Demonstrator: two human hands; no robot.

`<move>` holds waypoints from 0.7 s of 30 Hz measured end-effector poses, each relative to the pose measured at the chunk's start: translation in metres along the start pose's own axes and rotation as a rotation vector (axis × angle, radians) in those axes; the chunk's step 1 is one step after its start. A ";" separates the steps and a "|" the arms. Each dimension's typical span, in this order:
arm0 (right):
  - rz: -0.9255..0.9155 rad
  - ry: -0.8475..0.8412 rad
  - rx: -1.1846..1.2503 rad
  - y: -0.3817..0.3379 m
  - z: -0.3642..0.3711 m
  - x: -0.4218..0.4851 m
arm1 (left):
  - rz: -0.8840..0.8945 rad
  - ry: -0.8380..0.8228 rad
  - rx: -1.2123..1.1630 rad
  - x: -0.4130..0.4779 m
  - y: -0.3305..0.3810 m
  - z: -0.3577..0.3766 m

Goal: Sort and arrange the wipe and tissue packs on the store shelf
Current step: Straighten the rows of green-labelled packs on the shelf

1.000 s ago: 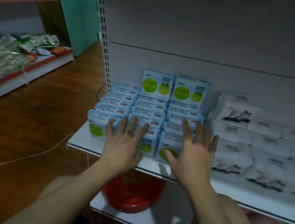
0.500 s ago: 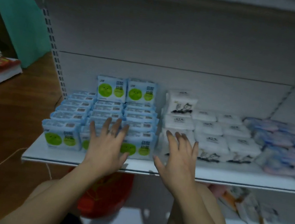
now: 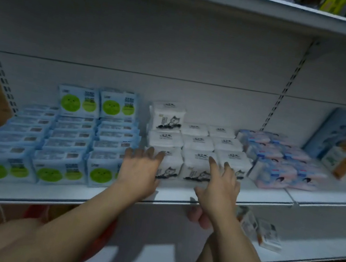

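While upright, faces forward: white tissue packs (image 3: 197, 143); left hand (image 3: 140, 171), right hand (image 3: 220, 185) splayed, empty.

Bare shelf lip (image 3: 42, 193) before white packs (image 3: 198, 143) (blue packs (image 3: 70, 136) close alongside).

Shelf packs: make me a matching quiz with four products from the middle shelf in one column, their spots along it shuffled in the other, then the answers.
Column one:
1. blue packs
2. white packs
3. pink packs
4. boxes

Column two:
A. far right
B. centre
C. far left
D. between centre and far right

Pairs: 1-C, 2-B, 3-D, 4-A
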State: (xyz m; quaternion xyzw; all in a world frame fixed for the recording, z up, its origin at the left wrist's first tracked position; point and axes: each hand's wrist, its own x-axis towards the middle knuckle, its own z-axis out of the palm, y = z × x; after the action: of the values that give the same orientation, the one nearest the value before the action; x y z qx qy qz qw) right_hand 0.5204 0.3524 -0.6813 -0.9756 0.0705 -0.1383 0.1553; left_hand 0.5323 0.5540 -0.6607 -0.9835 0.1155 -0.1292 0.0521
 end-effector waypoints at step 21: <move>-0.383 0.148 0.109 0.054 0.026 0.079 | -0.035 -0.136 -0.023 0.051 0.031 0.022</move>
State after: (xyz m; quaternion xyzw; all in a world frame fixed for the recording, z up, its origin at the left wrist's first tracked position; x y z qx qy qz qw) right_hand 0.5982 0.2944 -0.7027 -0.9486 -0.1124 -0.2400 0.1732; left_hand 0.5789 0.5133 -0.6733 -0.9924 0.0958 -0.0618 0.0462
